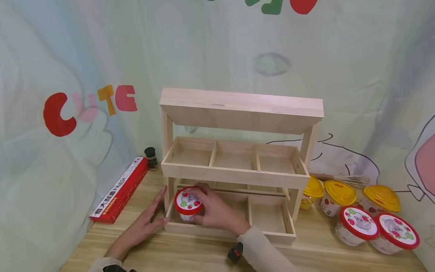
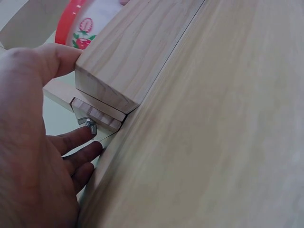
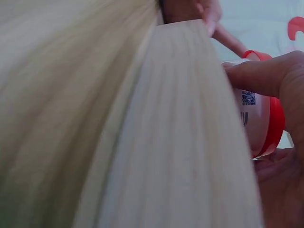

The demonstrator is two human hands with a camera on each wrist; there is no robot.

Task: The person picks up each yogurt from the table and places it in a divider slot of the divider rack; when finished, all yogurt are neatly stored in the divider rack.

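My right hand (image 1: pixel 217 211) grips a small round tub (image 1: pixel 187 204) with a red-rimmed strawberry lid, low in the left compartment of the rack's bottom tray (image 1: pixel 227 231). In the right wrist view, thumb and fingers are around the tub (image 3: pixel 259 118), its barcode side showing. Whether the tub rests on the tray floor is hidden. At the wooden rack's (image 1: pixel 234 172) left side, my left hand (image 1: pixel 146 223) has its thumb against the bottom tray's front corner. Its other fingers reach back along the side, close to a wing nut (image 2: pixel 89 124) in the left wrist view.
Two red-lidded tubs (image 1: pixel 360 225) and several yellow-lidded tubs (image 1: pixel 340 192) stand right of the rack, with a whisk (image 1: pixel 350 180) behind them. To the left lie a red pasta box (image 1: pixel 120 190) and a black-capped jar (image 1: pixel 151 158). A printed curtain (image 1: pixel 217 56) hangs behind.
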